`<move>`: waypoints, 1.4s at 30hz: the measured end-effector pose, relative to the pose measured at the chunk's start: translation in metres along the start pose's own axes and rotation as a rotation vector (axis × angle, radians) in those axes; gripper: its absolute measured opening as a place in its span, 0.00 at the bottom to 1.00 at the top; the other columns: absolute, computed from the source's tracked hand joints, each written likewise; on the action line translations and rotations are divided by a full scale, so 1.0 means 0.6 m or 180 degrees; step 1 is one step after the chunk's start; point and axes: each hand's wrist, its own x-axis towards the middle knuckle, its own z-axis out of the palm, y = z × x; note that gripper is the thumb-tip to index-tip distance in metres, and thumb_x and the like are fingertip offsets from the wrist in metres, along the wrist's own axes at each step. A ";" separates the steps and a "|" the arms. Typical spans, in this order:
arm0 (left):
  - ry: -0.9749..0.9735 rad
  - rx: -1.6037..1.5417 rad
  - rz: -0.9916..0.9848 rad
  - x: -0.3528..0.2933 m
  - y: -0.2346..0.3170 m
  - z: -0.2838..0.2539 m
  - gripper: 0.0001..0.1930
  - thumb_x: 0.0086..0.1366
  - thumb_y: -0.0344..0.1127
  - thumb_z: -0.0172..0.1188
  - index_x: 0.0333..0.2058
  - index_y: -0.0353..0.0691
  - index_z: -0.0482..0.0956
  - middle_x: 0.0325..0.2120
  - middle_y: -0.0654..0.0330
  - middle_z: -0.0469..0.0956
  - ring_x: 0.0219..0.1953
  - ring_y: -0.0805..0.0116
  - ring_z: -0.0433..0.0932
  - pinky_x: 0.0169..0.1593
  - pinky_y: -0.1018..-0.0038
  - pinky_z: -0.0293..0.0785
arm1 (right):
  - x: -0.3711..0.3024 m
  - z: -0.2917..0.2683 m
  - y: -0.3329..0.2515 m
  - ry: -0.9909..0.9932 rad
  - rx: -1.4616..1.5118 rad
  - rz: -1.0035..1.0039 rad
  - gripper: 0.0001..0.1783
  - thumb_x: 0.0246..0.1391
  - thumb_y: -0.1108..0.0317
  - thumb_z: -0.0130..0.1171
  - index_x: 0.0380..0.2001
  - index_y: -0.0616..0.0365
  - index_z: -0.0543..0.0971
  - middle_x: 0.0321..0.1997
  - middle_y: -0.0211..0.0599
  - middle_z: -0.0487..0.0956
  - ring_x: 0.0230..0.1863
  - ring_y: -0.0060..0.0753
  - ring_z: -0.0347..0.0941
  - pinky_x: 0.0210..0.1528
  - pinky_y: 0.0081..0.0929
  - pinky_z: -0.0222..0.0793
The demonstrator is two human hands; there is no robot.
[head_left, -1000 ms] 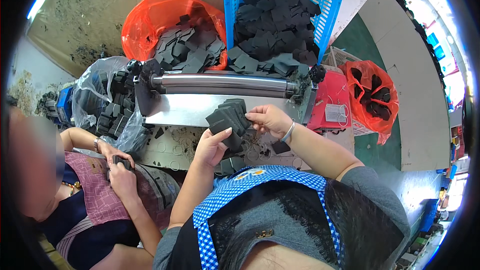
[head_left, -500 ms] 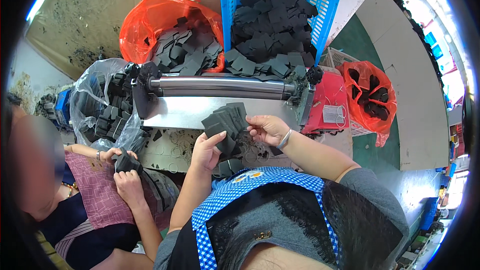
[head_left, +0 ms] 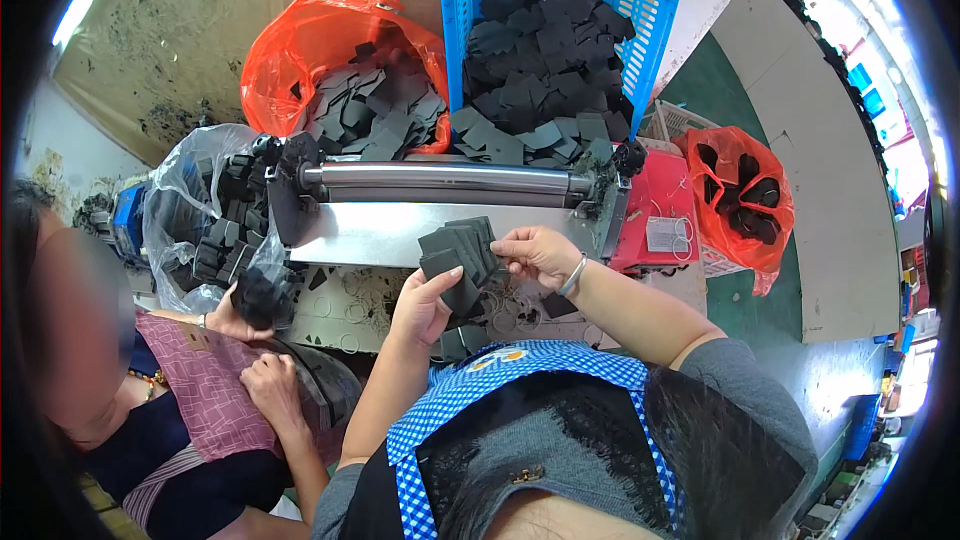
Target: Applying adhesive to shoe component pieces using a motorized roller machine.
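Note:
My left hand [head_left: 424, 306] is closed around a fanned stack of dark grey foam sheets [head_left: 460, 255], its thumb lying across the front one. At the stack's right edge, my right hand [head_left: 538, 256] pinches the outermost sheet between thumb and fingers. The stack hangs in front of the roller machine [head_left: 440, 180], over its bare metal plate [head_left: 370, 225]. Part of my left fingers is hidden behind the sheets. More dark pieces [head_left: 465, 342] lie below, near my blue checked apron [head_left: 560, 355].
Behind the rollers stand an orange bag [head_left: 270, 70] and a blue basket [head_left: 660, 30], both with dark foam pieces. A clear bag [head_left: 165, 210] is at the left, another orange bag [head_left: 780, 170] at the right. A co-worker's hand [head_left: 235, 318] holds a dark bundle at the left.
My hands and the fanned stack have shifted slightly right and down. The co-worker's hands have come apart, one moving with the dark bundle toward the clear bag.

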 end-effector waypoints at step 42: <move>0.0135 -0.0027 0.0446 0.008 0.008 0.013 0.15 0.56 0.24 0.55 0.44 0.32 0.67 0.37 0.55 0.74 0.37 0.65 0.76 0.40 0.70 0.75 | -0.003 0.009 -0.010 0.0316 -0.0276 -0.0346 0.11 0.52 0.64 0.57 0.32 0.60 0.72 0.26 0.31 0.75 0.23 0.18 0.73 0.23 0.12 0.67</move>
